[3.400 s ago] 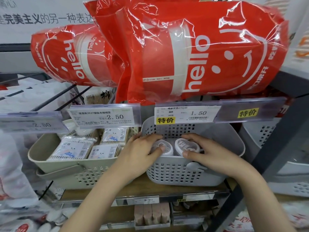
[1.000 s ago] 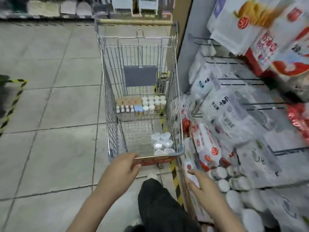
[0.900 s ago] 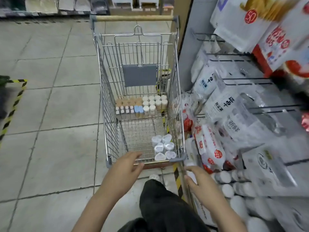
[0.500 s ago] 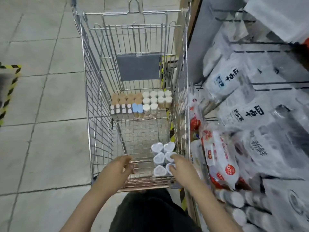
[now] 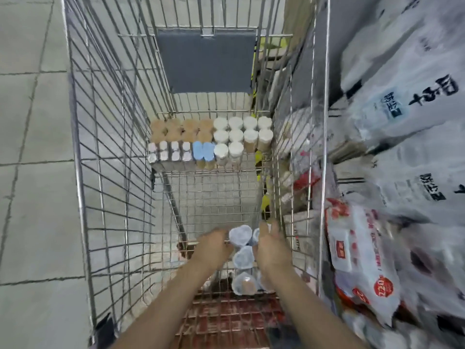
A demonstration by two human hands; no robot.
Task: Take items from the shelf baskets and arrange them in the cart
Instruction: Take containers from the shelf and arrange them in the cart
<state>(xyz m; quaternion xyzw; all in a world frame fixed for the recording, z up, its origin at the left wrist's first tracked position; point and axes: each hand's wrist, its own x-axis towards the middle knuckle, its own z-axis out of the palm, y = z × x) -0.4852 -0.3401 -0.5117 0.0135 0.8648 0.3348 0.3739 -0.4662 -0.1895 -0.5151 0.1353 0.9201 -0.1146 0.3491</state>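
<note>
Clearly the placing step: both hands are down inside the cart, at its near right corner, flanking a short column of clear heart-shaped tubs on the wire floor. The left hand touches the front tub's left side, the right hand cups the right side; whether either grip is really clenched on a tub I cannot tell, blur hides the fingers. Next, probably, nudge the tubs square, let go, and go back to the shelf baskets; rows of small jars already stand at the far end.
</note>
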